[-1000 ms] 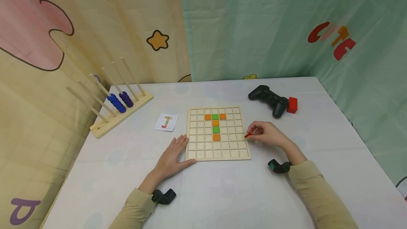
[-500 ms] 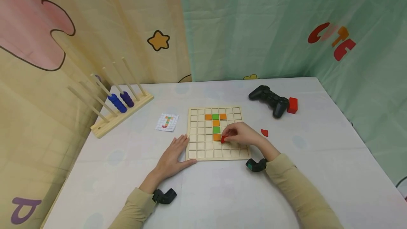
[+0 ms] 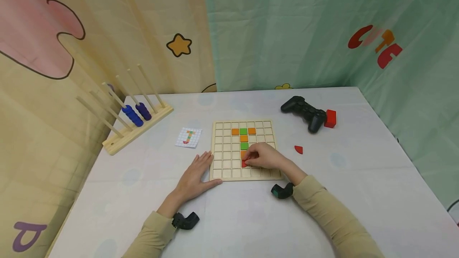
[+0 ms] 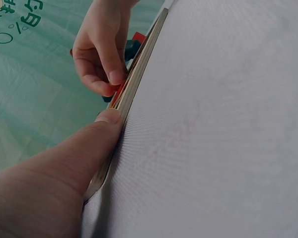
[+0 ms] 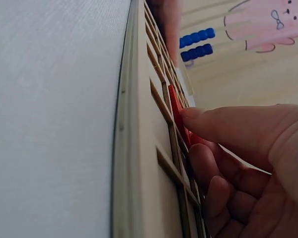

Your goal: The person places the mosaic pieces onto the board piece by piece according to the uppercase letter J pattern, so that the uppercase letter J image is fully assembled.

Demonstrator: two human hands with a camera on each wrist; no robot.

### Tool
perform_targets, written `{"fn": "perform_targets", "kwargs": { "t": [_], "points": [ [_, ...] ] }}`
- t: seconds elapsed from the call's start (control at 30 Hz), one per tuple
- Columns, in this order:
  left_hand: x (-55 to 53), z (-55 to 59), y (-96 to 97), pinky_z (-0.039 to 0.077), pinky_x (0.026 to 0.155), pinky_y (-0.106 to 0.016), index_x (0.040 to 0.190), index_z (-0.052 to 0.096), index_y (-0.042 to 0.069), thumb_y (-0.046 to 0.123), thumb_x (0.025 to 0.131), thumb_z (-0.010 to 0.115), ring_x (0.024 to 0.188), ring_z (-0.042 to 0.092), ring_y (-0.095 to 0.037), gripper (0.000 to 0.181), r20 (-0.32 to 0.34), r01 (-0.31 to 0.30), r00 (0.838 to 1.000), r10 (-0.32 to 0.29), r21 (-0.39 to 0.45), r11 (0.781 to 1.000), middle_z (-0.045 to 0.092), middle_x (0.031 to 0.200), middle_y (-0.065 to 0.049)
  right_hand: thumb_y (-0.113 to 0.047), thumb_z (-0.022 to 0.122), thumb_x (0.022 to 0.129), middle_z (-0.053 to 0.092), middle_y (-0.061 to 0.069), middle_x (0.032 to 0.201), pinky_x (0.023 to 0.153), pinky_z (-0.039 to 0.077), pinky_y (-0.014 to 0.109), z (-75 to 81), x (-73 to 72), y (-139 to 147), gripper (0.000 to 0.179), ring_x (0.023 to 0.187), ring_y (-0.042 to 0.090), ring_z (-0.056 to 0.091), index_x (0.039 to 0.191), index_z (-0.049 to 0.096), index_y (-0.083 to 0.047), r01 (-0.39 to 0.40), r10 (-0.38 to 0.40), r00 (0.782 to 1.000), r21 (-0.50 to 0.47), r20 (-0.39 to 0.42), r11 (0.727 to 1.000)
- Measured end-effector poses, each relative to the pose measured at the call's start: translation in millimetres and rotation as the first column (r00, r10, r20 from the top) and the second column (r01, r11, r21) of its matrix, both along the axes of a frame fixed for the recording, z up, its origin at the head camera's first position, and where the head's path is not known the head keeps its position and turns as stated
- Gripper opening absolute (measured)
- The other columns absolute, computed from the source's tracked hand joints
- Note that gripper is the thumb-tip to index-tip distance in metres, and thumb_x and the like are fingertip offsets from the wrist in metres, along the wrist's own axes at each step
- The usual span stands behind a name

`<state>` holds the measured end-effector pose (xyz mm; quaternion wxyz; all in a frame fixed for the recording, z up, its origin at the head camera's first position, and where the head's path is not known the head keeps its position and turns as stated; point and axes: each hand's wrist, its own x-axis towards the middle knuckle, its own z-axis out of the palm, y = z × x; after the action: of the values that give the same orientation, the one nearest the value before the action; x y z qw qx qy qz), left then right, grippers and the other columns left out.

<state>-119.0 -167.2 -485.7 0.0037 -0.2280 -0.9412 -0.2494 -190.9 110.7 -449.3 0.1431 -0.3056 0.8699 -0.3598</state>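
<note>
A square wooden grid board (image 3: 226, 173) lies on the table, with orange and green square tiles (image 3: 244, 146) set in some cells in a T-like pattern. My right hand (image 3: 267, 157) reaches over the board and pinches a small red tile (image 3: 244, 164) at the cell just below the lowest orange tile. In the right wrist view the thumb is on the red tile (image 5: 176, 111), which stands tilted against the grid. With straight fingers, my left hand (image 3: 193, 180) rests at the board's left edge, its thumb at the near left corner.
Left of the board lies a pattern card (image 3: 188, 137). A red piece with a curved edge (image 3: 299, 149) lies to the right. Farther back are a black game controller (image 3: 304, 111) and a red block (image 3: 330, 118). A wooden peg stand (image 3: 143, 132) with blue and purple beads stands back left.
My right hand has moved left from the board's right edge to its lower middle, carrying the red tile. Another red piece has come into sight on the table. The left hand stays put.
</note>
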Motion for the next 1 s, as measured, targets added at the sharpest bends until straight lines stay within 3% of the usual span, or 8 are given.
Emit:
{"fn": "perform_targets", "kwargs": {
  "t": [0.13,0.3,0.63,0.8,1.0],
  "points": [
    [-0.1,-0.3,0.1,0.007,0.117,-0.032,0.143,0.033,-0.002,0.061,0.084,0.056,0.141,0.016,-0.020,0.090,-0.003,0.001,1.000,-0.001,-0.002,1.000,0.027,0.151,-0.012,-0.018,0.072,0.084,0.062,-0.009,0.079,0.063,0.050,0.023,-2.2,1.0,2.3,0.005,0.071,0.007,0.055,0.088,0.071,-0.015,-0.010,0.010,1.000,-0.031,-0.021,0.999],
    [0.2,0.3,0.5,0.008,0.117,-0.033,0.143,0.034,-0.002,0.061,0.084,0.057,0.141,0.018,-0.021,0.089,-0.014,0.004,1.000,-0.004,0.007,1.000,0.028,0.150,-0.013,-0.016,0.071,0.085,0.064,-0.007,0.086,0.069,0.053,0.024,-1.2,0.7,15.7,0.013,0.077,0.010,0.057,0.097,0.069,-0.014,0.006,-0.002,0.999,-0.086,0.047,0.996],
    [0.4,0.9,1.0,0.009,0.117,-0.033,0.143,0.034,-0.002,0.058,0.083,0.060,0.141,0.019,-0.021,0.089,-0.014,0.008,1.000,-0.007,0.013,1.000,0.029,0.150,-0.013,-0.014,0.070,0.085,0.063,0.000,0.088,0.068,0.050,0.025,14.0,-6.2,70.0,0.020,0.080,0.017,0.056,0.102,0.068,-0.004,0.169,-0.162,0.984,-0.120,0.070,0.978],
    [0.4,-0.4,0.7,0.009,0.117,-0.033,0.143,0.034,-0.002,0.058,0.083,0.060,0.141,0.019,-0.021,0.089,-0.021,0.005,1.000,-0.005,0.010,1.000,0.029,0.150,-0.014,-0.015,0.070,0.085,0.065,0.002,0.090,0.063,0.048,0.022,16.4,-10.4,98.3,0.022,0.078,0.018,0.056,0.105,0.067,-0.004,0.178,-0.170,0.983,-0.116,0.076,0.977],
    [0.1,-1.1,0.0,0.009,0.117,-0.033,0.143,0.034,-0.003,0.058,0.083,0.060,0.141,0.019,-0.022,0.089,-0.030,0.004,1.000,-0.004,0.013,1.000,0.030,0.149,-0.014,-0.012,0.071,0.084,0.066,0.008,0.097,0.066,0.050,0.022,13.9,-15.1,123.3,0.026,0.080,0.017,0.058,0.107,0.066,-0.001,0.190,-0.176,0.979,-0.148,0.106,0.970]
  ]
}}
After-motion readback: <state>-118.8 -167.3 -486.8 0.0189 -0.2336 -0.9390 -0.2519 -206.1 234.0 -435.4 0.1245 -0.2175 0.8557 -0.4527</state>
